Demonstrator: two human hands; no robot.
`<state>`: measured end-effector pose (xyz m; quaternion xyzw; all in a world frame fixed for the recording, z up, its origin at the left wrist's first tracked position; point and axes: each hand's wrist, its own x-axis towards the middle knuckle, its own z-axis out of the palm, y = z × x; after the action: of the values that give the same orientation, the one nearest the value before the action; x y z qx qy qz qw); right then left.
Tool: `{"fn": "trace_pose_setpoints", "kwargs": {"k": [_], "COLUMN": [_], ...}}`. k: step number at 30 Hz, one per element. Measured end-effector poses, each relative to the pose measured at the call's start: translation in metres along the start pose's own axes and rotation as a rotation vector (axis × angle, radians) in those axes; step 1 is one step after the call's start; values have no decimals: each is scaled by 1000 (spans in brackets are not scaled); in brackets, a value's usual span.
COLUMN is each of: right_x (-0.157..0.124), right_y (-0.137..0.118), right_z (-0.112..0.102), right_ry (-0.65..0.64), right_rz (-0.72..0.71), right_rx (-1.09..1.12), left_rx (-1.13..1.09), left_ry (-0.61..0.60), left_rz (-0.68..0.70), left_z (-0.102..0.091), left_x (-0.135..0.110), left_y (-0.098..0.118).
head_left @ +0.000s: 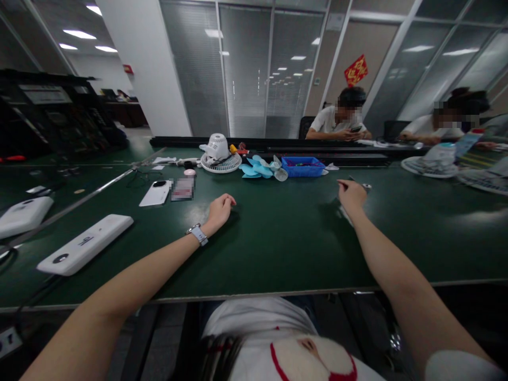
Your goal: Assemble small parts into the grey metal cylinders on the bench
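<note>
**Both hands on the green table, right one pinching metal**

Left hand (220, 208) rests on the green table (278, 238), fingers curled loosely inward, nothing seen in them. Wristwatch (197, 233) on that wrist. Right hand (351, 194) sits well apart to the right, fingertips pressed together on a small metal piece (365, 186) that pokes out just beyond them, low over the tabletop. Farther back: white fan grille (220, 163), blue fan blades (260, 169), blue tray (303, 166).
</note>
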<state>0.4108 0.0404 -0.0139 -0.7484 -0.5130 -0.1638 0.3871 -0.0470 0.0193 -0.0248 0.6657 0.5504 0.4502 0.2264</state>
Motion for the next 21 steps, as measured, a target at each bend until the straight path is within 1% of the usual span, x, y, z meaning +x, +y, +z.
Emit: {"fn": "trace_pose_setpoints", "kwargs": {"k": [5,9,12,17,21], "right_x": [2,3,2,-1,-1], "right_y": [0,5,7,4,1], "right_z": [3,4,5,4,2], "right_ry": [103,124,146,152,110], "right_rz": [65,115,112,102,111], "right_rx": [46,87,105,70,12], "left_rx": [6,28,25,6,5], "left_ry": [-8,-6,-1,-6,-4], "left_rz": [5,6,6,-3,0], "left_z": [-1,-1,0,0,0], "left_x": [-1,-1,-1,-1,-1], "left_y": [3,3,3,2,2]}}
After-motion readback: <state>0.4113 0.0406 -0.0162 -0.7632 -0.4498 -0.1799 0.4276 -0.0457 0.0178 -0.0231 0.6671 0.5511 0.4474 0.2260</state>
